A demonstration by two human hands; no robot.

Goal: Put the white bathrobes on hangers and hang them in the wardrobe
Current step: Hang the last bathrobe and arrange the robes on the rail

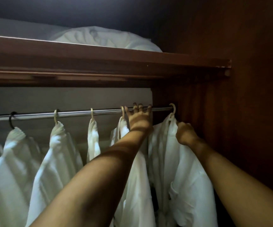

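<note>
Several white bathrobes hang on hangers from a metal rail (pixel 76 112) inside the wardrobe. My left hand (pixel 139 118) reaches up with its fingers hooked over the rail, between two cream hanger hooks. The rightmost bathrobe (pixel 165 154) hangs by a cream hook (pixel 173 107) at the rail's right end. My right hand (pixel 185 133) grips this robe's collar just below the hook. Another bathrobe (pixel 58 154) hangs further left, and one (pixel 13 158) hangs from a black hook (pixel 11 119).
A wooden shelf (pixel 99 63) runs above the rail, with white folded bedding (pixel 103 38) lying on top. The dark wooden side wall (pixel 247 112) of the wardrobe stands close to the right of my right hand.
</note>
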